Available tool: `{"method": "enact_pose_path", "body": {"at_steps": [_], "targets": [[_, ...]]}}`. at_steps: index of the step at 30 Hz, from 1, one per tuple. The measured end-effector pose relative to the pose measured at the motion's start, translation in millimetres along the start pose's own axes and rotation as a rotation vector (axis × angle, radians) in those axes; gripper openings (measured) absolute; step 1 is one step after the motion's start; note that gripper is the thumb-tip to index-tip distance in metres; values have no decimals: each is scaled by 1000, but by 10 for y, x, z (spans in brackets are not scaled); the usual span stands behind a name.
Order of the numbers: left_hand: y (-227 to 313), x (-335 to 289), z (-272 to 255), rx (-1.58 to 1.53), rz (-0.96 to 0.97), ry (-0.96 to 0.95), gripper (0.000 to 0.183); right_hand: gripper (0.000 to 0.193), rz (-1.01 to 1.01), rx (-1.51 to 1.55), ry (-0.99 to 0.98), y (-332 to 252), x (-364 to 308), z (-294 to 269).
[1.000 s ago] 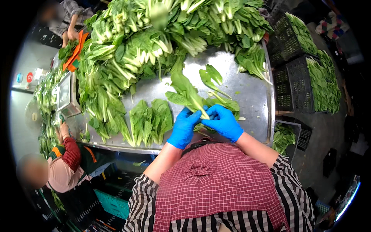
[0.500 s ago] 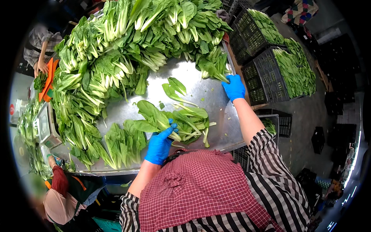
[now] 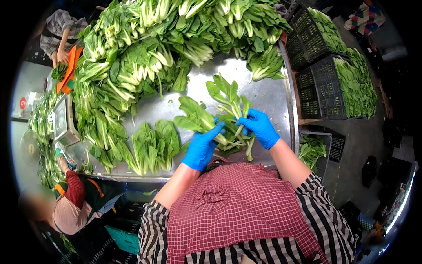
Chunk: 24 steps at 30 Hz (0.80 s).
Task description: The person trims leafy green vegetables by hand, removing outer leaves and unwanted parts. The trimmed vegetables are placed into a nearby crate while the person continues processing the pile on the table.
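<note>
My left hand (image 3: 201, 148), in a blue glove, is closed round the pale stems of a leafy green (image 3: 193, 113) whose broad leaves point away from me. Close beside it, my right hand (image 3: 262, 129), also gloved, pinches the stem end of another leafy green (image 3: 223, 91). Between and under the hands lie loose leaves and stems, partly hidden by my fingers. They rest on a steel table (image 3: 204, 78). Left of my left hand, a row of leafy greens (image 3: 154, 145) lies with stems toward me.
A large heap of leafy greens (image 3: 145, 57) covers the table's far and left sides. Black crates (image 3: 323, 86) filled with greens stand at right. A scale (image 3: 66, 121) sits at left. One co-worker's hands (image 3: 60, 57) are by an orange holder; another person (image 3: 72, 202) is at lower left.
My right hand has come in from the table's right edge, leaving the bunch there, and now grips a leafy green beside my left hand. My left hand keeps its hold. The view has shifted.
</note>
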<state>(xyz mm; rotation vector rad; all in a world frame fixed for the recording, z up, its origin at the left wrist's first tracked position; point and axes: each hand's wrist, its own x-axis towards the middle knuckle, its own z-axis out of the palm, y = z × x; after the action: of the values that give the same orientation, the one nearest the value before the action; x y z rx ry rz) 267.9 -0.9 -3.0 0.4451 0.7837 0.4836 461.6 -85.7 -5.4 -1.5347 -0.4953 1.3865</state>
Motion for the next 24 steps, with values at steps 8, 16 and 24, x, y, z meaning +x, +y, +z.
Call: {"method": "enact_pose_path", "body": {"at_steps": [8,16,24], "targets": [[-1,-21,33,28,61,77,34,25,-5,-79,-147,33,-134,428],[12,-58,14,47,75,2,19,26,84,110,-18,102,-93,451],[123,-132,-121,-11,126,120,28,30,74,-445,-289,-323,-23,2]]}}
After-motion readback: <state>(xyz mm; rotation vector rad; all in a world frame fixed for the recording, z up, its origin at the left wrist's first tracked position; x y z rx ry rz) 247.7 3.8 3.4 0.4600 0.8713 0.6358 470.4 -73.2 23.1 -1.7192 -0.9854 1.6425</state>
